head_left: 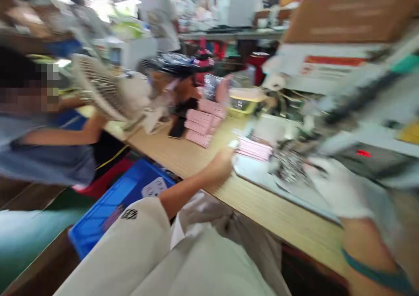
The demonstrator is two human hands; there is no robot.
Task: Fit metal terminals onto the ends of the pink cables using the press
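The whole view is smeared by motion. My left hand (222,165) reaches across the wooden bench (262,208) to a low stack of pink flat boxes (255,149). Its fingers look curled at the stack's near end, with a white tip showing, but the grip is blurred. My right hand (337,189), in a white glove, hovers over a pale mat (262,178). Beside it lies a black-and-white patterned item (290,165). The glove's fingers cannot be made out.
More pink boxes (203,125) are stacked farther back, beside a dark phone-like slab (177,128) and a white fan (101,91). A blue crate (108,208) sits below the bench edge. A person in a grey top (46,152) sits left; another stands behind. Cardboard boxes (343,16) and a machine stand at the right.
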